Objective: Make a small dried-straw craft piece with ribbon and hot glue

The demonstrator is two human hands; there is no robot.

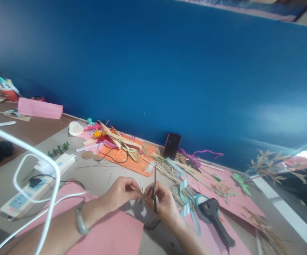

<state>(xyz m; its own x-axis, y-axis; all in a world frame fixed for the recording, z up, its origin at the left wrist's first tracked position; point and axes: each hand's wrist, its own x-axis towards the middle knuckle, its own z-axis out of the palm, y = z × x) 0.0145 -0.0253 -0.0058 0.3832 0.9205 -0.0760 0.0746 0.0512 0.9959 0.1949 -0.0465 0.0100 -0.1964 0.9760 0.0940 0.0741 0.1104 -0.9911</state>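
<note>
My left hand (pixel 120 193) is closed in a pinch on a small bundle of dry straw (pixel 140 193) just above the table. My right hand (pixel 162 203) is closed too, touching the same straw bundle and gripping a thin dark tool (pixel 155 189) that stands nearly upright, probably scissors or tweezers. A green bangle (pixel 80 219) sits on my left wrist. Both hands hover over a pink paper sheet (pixel 111 235) near the table's front.
A black hot-glue gun (pixel 216 216) and pale blue ribbon (pixel 184 186) lie to the right. Behind are an orange sheet with straw and pipe cleaners (pixel 121 148), a dark phone (pixel 171 146) against the blue wall, and a white power strip (pixel 36 186) with cables at left.
</note>
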